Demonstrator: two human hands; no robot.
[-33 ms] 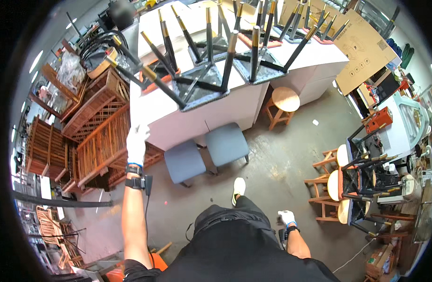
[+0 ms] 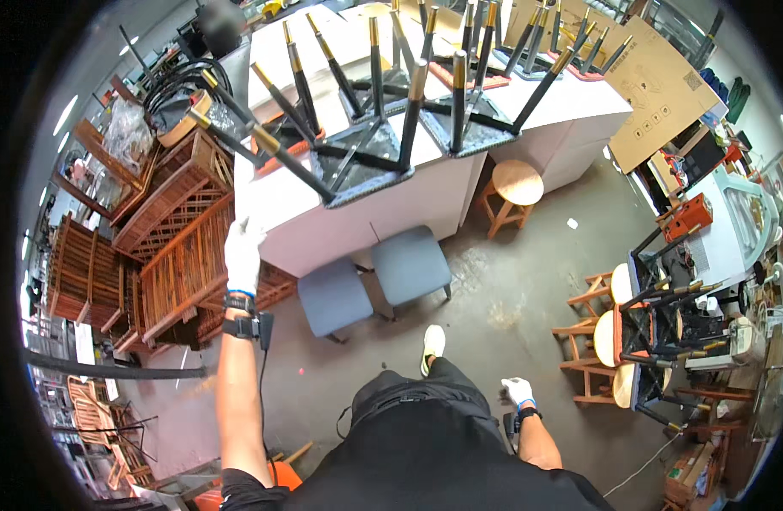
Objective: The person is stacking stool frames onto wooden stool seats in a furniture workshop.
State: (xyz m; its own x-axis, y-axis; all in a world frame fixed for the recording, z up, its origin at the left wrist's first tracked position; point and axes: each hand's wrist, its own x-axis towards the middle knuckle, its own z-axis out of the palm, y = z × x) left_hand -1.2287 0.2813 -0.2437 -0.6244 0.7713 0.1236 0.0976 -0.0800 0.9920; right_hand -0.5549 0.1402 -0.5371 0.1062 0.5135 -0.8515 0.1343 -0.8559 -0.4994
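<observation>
My left hand, in a white glove, reaches forward to the near left corner of a white table. Its fingers look stretched out at that edge, and nothing shows in them; white glove against white top blurs their outline. My right hand, gloved too, hangs low beside my right hip with fingers loosely apart and holds nothing. Upside down on the table lie several chairs, the nearest one with a dark seat underside and black legs tipped in gold. Two blue-grey upholstered seats stand against the table's front.
Slatted wooden furniture is piled at the left. A round wooden stool stands by the table's right part. More stools with upturned chairs crowd the right side. A big cardboard sheet leans at the back right.
My left hand has shifted slightly left at the table corner. My right hand hangs almost where it was.
</observation>
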